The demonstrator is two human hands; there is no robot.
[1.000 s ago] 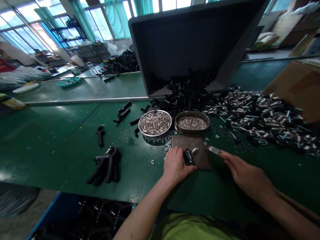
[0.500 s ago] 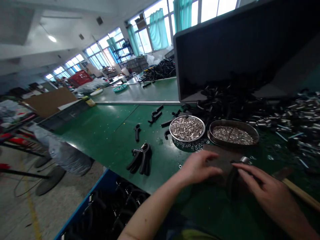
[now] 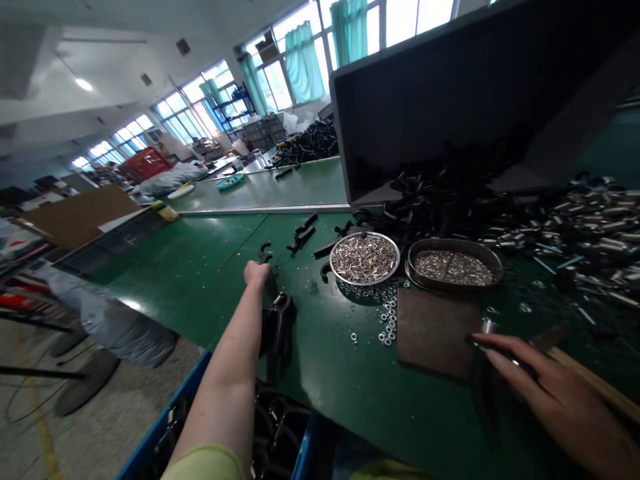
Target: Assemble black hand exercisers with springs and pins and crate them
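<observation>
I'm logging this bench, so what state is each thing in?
Dish: heaped with metal pins
Oval tin: open, partly filled
Plate: flat, nothing resting on it
Gray bin: on its side, mouth open
Blue crate: open, holding black parts
Ceiling light: lit
Left hand: fingers curled, grip unclear
Right hand: fingers closed on a dark part

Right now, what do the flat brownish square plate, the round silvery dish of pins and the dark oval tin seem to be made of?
The flat brownish square plate looks like dull, perhaps rusted metal, given its mottled surface, though worn board is possible. The round silvery dish seems thin polished metal, judging by its bright rim. The dark oval tin appears to be tarnished metal, with a faint edge sheen.
</observation>
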